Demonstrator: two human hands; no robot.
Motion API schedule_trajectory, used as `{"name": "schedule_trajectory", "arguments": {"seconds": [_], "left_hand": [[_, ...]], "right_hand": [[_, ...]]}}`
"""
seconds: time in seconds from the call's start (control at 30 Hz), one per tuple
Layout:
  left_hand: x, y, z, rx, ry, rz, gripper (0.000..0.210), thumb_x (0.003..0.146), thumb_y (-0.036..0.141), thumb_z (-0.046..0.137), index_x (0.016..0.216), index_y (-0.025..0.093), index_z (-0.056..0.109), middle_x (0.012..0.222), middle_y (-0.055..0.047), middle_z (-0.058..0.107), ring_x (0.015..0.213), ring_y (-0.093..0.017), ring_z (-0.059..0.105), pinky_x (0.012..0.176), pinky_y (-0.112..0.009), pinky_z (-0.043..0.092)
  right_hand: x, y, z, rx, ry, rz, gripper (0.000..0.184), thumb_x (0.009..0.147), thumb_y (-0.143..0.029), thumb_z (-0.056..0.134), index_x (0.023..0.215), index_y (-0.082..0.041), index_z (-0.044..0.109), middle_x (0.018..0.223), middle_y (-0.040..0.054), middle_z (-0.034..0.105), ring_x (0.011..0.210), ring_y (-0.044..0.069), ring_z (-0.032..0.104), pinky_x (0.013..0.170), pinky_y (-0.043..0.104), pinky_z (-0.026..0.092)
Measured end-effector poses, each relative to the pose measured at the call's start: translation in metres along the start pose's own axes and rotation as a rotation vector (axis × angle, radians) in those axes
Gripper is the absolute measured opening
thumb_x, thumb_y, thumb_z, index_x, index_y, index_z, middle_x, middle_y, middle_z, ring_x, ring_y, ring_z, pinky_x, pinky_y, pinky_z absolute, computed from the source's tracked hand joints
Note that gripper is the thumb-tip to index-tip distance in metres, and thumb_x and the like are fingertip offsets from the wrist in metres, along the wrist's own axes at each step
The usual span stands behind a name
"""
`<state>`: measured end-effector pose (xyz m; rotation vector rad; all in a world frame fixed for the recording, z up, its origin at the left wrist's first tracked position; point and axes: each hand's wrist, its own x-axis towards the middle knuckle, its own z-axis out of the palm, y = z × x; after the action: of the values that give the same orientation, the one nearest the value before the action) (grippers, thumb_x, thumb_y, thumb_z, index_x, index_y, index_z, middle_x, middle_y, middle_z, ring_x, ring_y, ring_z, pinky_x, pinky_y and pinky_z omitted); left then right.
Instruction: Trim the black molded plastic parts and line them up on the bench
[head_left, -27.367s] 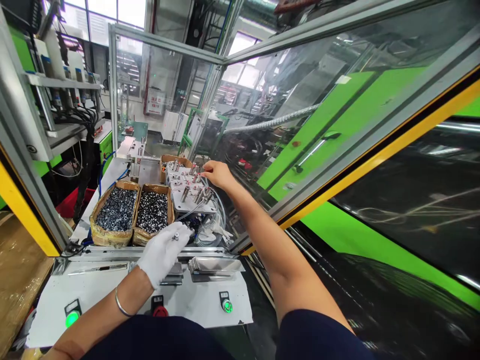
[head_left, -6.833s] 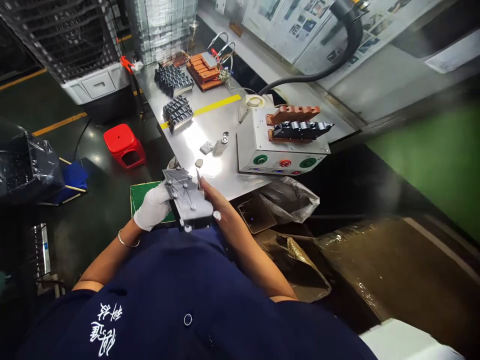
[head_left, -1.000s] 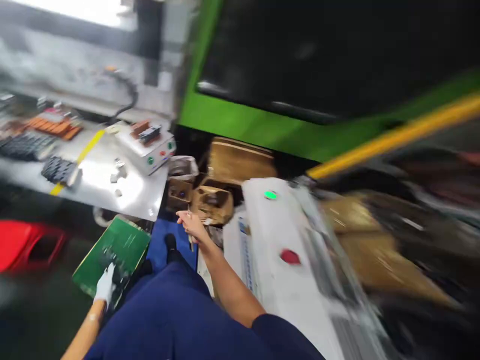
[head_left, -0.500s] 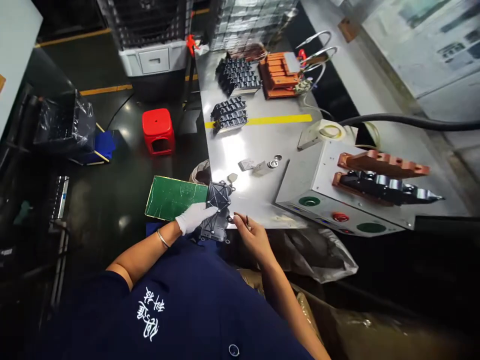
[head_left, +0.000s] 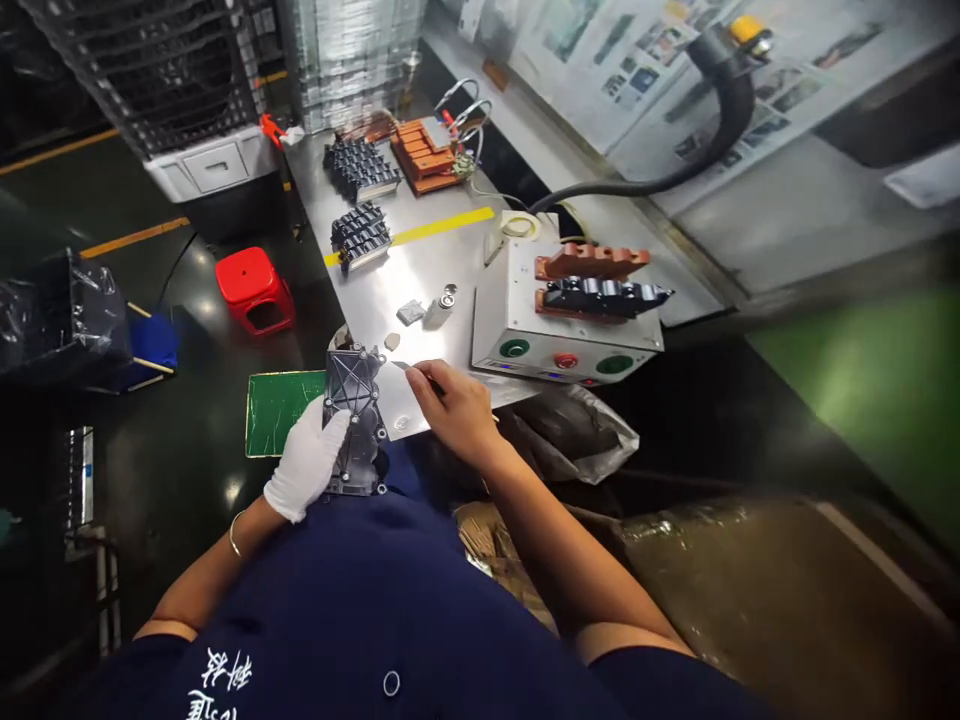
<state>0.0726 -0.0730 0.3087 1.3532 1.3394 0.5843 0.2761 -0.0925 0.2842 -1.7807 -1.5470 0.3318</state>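
My left hand [head_left: 306, 455], in a white glove, is closed on the lower left side of a dark grey moulded housing [head_left: 351, 385]. The part is held upright in front of my body, its ribbed face with a cross pattern turned to me and small round lugs along its edge. My bare right hand [head_left: 456, 408] is at the right of the part, fingers pinched around a small knife [head_left: 401, 365]. Only the thin tip of the blade shows, close to the housing's upper right edge; most of its handle is hidden in my fingers.
The metal table [head_left: 442, 365] bears a small white canister [head_left: 440, 310], a flat grey piece [head_left: 411, 312], stacked black parts [head_left: 361, 237], an orange fixture [head_left: 427, 155] and a control box [head_left: 517, 315] with buttons. A red stool [head_left: 253, 285] and a green board [head_left: 281, 410] are at the left.
My view has swung to the right. My right hand has moved up from the housing's middle right side to near its top corner. The left hand keeps its hold on the housing.
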Motion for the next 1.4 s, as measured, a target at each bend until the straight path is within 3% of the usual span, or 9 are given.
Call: {"name": "schedule_trajectory", "arguments": {"seconds": [0.17, 0.47, 0.67, 1.07, 1.4], "left_hand": [[0.000, 0.015, 0.002, 0.116, -0.070, 0.102, 0.040, 0.087, 0.034, 0.051, 0.124, 0.018, 0.056, 0.123, -0.006, 0.064, 0.112, -0.017, 0.059, 0.101, -0.030, 0.043], [0.005, 0.027, 0.008, 0.177, -0.208, 0.139, 0.042, 0.088, 0.034, 0.051, 0.127, 0.020, 0.056, 0.125, -0.005, 0.064, 0.113, -0.019, 0.059, 0.101, -0.031, 0.043], [0.005, 0.031, 0.012, 0.256, -0.245, 0.189, 0.041, 0.088, 0.035, 0.050, 0.127, 0.022, 0.057, 0.124, -0.004, 0.065, 0.113, -0.019, 0.059, 0.103, -0.033, 0.041], [-0.002, 0.032, 0.006, 0.098, -0.347, 0.143, 0.043, 0.089, 0.033, 0.050, 0.129, 0.022, 0.055, 0.127, -0.004, 0.063, 0.118, -0.019, 0.057, 0.104, -0.030, 0.041], [-0.002, 0.028, 0.005, 0.057, -0.325, 0.161, 0.044, 0.089, 0.033, 0.051, 0.130, 0.020, 0.054, 0.129, -0.004, 0.062, 0.119, -0.019, 0.056, 0.105, -0.029, 0.040]], "right_hand": [[-0.007, -0.006, -0.014, -0.073, 0.078, -0.136, 0.031, 0.095, -0.037, 0.045, 0.082, -0.019, 0.067, 0.073, 0.0046, 0.068, 0.068, 0.014, 0.060, 0.065, 0.024, 0.041], [-0.022, -0.003, -0.025, -0.253, 0.237, -0.080, 0.033, 0.093, -0.038, 0.049, 0.075, -0.019, 0.069, 0.067, 0.0039, 0.065, 0.063, 0.014, 0.057, 0.059, 0.025, 0.037], [-0.017, -0.003, -0.027, -0.293, 0.240, -0.067, 0.033, 0.093, -0.038, 0.050, 0.072, -0.019, 0.068, 0.067, 0.0043, 0.065, 0.066, 0.015, 0.058, 0.060, 0.026, 0.035], [-0.008, 0.001, -0.030, -0.308, 0.222, -0.092, 0.033, 0.092, -0.039, 0.051, 0.071, -0.020, 0.069, 0.067, 0.0037, 0.066, 0.066, 0.015, 0.056, 0.060, 0.028, 0.035], [-0.010, -0.008, -0.032, -0.312, 0.251, -0.114, 0.031, 0.090, -0.037, 0.054, 0.070, -0.020, 0.070, 0.065, 0.0033, 0.066, 0.064, 0.015, 0.058, 0.061, 0.027, 0.037]]}}
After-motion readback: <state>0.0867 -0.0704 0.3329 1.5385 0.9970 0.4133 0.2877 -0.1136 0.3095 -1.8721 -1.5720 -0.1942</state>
